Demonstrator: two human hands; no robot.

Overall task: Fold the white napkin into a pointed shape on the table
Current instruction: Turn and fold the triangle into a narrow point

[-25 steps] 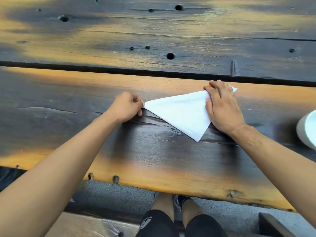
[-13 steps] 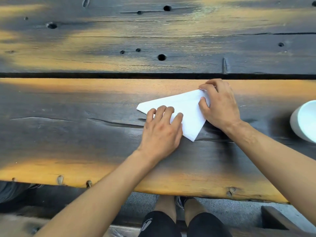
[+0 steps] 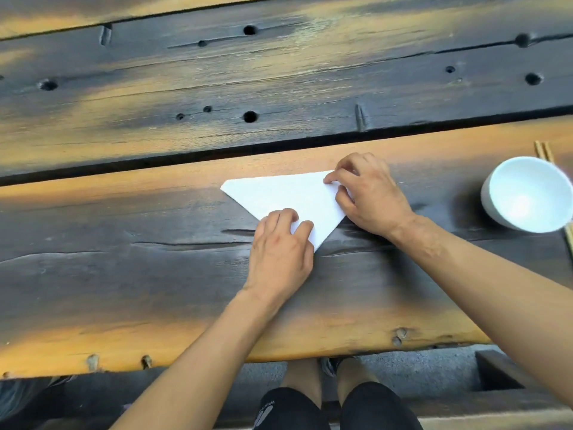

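Observation:
The white napkin [image 3: 288, 195] lies folded into a triangle on the dark wooden table [image 3: 124, 274], one tip pointing left and one toward me. My left hand [image 3: 280, 252] rests on the napkin's near point, fingers curled and pressing down. My right hand [image 3: 369, 193] is at the right corner, thumb and fingers pinching the napkin's edge there. The right corner is hidden under that hand.
A white bowl [image 3: 527, 193] stands at the right of the table with wooden chopsticks [image 3: 542, 150] beside it. A dark gap [image 3: 155, 161] runs between the planks behind the napkin. The table's near edge is just below my forearms, my knees beneath it.
My left hand left the napkin's left tip and came to rest on its near point. My right hand went from lying flat to pinching the right corner.

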